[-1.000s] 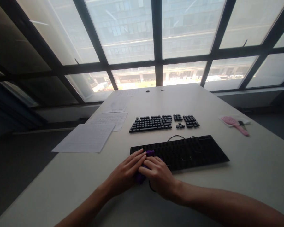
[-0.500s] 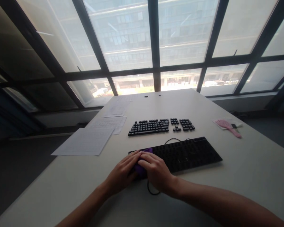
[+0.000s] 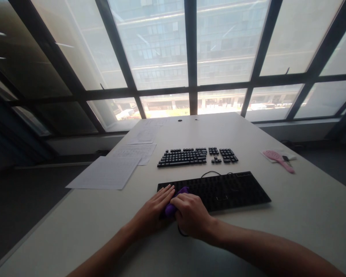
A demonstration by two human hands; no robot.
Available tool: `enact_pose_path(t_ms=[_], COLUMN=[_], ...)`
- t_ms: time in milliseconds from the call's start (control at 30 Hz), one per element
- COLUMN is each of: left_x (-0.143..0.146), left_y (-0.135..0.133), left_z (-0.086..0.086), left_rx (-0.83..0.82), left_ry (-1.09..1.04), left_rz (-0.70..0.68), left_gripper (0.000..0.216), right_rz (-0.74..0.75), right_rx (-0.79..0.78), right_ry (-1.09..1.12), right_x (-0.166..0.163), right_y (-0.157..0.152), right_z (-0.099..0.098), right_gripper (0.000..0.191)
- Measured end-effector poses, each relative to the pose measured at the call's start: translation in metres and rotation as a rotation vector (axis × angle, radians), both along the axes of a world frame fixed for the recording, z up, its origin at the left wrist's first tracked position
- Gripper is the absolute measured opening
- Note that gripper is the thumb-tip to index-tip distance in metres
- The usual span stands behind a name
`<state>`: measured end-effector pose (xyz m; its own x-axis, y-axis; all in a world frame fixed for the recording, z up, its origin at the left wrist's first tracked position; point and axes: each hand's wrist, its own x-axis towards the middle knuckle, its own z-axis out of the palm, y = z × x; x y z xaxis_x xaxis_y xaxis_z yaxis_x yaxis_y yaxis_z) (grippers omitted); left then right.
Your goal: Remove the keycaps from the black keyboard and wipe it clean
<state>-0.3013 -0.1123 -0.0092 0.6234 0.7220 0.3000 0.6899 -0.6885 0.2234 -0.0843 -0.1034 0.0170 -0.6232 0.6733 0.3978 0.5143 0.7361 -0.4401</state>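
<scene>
A black keyboard base (image 3: pixel 230 190) without keycaps lies on the white table (image 3: pixel 291 215) in front of me. Behind it, the removed black keycaps (image 3: pixel 197 156) are laid out in keyboard order. A purple lump (image 3: pixel 173 206), soft-looking, sits at the base's left end. My left hand (image 3: pixel 154 213) lies flat with fingers stretched on the base and against the purple lump. My right hand (image 3: pixel 192 217) is curled over the lump, pressing it from the right. A black cable loop (image 3: pixel 181 232) shows under my right wrist.
Several printed paper sheets (image 3: pixel 109 173) lie at the left of the table. A pink hairbrush-like tool (image 3: pixel 278 159) rests on a white sheet at the right edge. Large windows (image 3: pixel 190 57) with dark frames stand behind the table's far end.
My two hands stay on the purple lump at the keyboard base's left end. The right fingers curl more over it. The view shifted slightly.
</scene>
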Motion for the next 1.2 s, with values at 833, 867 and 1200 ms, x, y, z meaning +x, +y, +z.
enact_pose_path(t_ms=[833, 867, 1200], left_x=[0.017, 0.019, 0.047], left_y=[-0.002, -0.003, -0.010], left_z=[0.002, 0.003, 0.002], left_rx=[0.012, 0.007, 0.033], left_ry=[-0.007, -0.010, -0.057], left_rz=[-0.022, -0.015, 0.239], left_gripper=[0.089, 0.092, 0.103], right_rz=[-0.062, -0.129, 0.026], right_rx=[-0.106, -0.103, 0.004], right_ry=[0.013, 0.023, -0.054], right_x=[0.035, 0.038, 0.019], right_y=[0.006, 0.012, 0.022], right_z=[0.028, 0.033, -0.003], right_gripper=[0.024, 0.025, 0.045])
